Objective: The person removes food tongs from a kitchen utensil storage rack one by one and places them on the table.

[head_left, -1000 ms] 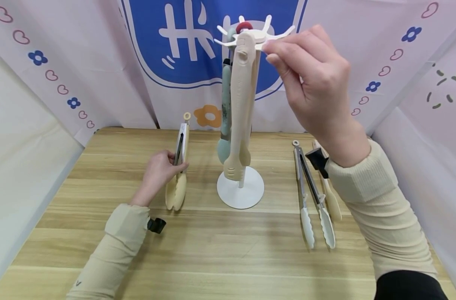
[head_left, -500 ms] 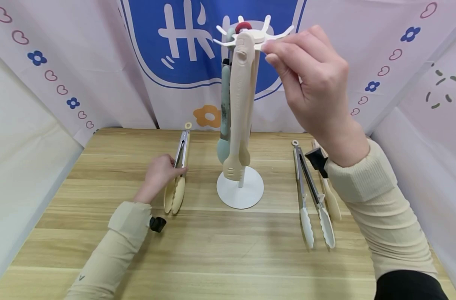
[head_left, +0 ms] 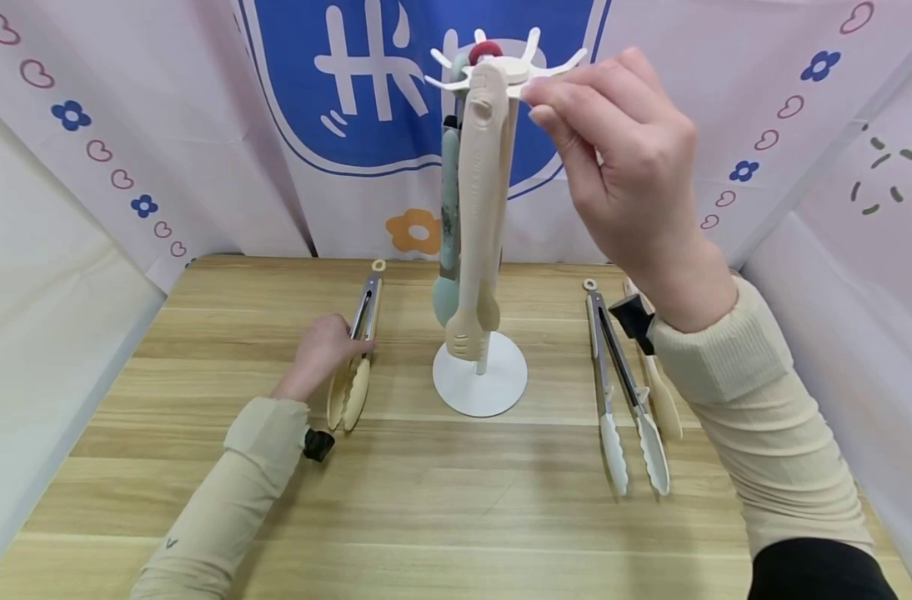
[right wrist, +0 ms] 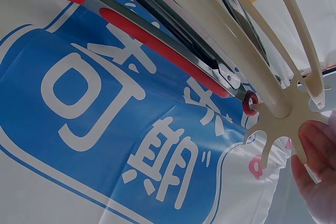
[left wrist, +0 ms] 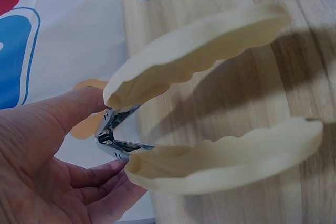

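Observation:
My left hand (head_left: 321,354) holds a pair of cream-tipped tongs (head_left: 359,390) by its metal arms, thumb on one side and fingers on the other. The left wrist view shows the scalloped heads of these tongs (left wrist: 231,163) spread apart. High up, my right hand (head_left: 636,154) pinches one hook arm of a white rotating utensil stand (head_left: 480,392). From its hooks hang beige tongs (head_left: 477,192), teal-green tongs (head_left: 448,208) and red tongs (right wrist: 163,59). In the head view the red pair is mostly hidden behind the others; only its ring shows.
On the right of the wooden table (head_left: 456,517) lie white-tipped tongs (head_left: 647,437), spread open, and a cream utensil (head_left: 662,400) partly behind my right forearm. Behind the table hangs a printed cloth (head_left: 343,196); white side walls flank it.
My left hand and the cream-tipped tongs have shifted a little toward me, the ring end dropping lower in view. My right hand and the stand have stayed in place.

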Demonstrator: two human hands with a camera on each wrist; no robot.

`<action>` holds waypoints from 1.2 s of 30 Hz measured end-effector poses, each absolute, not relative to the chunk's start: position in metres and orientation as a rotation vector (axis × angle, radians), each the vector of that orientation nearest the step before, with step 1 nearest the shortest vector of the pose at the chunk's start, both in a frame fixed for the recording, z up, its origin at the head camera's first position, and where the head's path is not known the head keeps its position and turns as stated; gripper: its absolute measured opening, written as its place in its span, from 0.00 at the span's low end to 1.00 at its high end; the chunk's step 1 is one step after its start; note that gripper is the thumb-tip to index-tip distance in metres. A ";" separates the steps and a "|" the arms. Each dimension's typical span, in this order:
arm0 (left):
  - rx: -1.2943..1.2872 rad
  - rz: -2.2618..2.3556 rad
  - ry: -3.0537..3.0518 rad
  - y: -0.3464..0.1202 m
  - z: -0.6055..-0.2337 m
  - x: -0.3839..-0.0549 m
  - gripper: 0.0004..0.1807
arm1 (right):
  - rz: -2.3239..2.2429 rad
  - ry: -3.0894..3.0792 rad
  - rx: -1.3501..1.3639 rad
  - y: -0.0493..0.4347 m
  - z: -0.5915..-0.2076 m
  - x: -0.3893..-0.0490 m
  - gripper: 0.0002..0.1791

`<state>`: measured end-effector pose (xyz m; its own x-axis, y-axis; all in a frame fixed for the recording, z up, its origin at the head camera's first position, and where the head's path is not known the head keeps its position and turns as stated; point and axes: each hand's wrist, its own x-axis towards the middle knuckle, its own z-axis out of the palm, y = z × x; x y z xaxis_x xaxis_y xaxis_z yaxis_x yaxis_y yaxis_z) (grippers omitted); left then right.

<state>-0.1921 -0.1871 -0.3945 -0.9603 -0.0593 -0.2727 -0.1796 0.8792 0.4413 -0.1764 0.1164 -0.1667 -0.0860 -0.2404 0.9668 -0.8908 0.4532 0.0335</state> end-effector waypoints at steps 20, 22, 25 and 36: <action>-0.147 0.665 2.752 -0.181 -0.402 -0.196 0.17 | 0.726 -1.596 1.020 0.117 -0.167 -0.176 0.08; -0.144 0.650 2.753 -0.181 -0.402 -0.197 0.17 | 0.720 -1.598 1.024 0.117 -0.167 -0.176 0.08; -0.133 0.629 2.756 -0.182 -0.404 -0.198 0.18 | 0.725 -1.597 1.025 0.117 -0.167 -0.176 0.08; -0.142 0.588 2.766 -0.179 -0.406 -0.199 0.19 | 0.732 -1.592 1.030 0.117 -0.166 -0.176 0.08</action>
